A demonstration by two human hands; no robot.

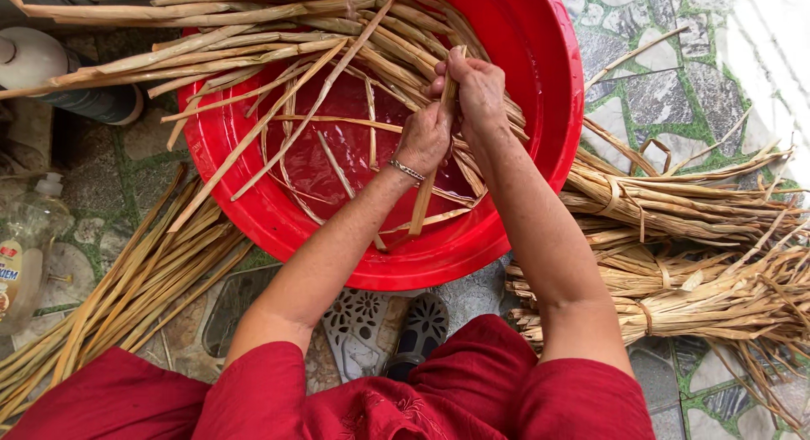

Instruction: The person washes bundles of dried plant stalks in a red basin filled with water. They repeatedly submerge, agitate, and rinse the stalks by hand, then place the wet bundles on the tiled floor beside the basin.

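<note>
Reed strip (424,199), flat and tan, is clenched by both hands: right hand (477,90) pinching its top, left hand (424,139) just below. Beneath them a red basin (553,86) holds wet strips. Tied bundles (675,208) lie on the stone paving (666,94) beside it.
</note>
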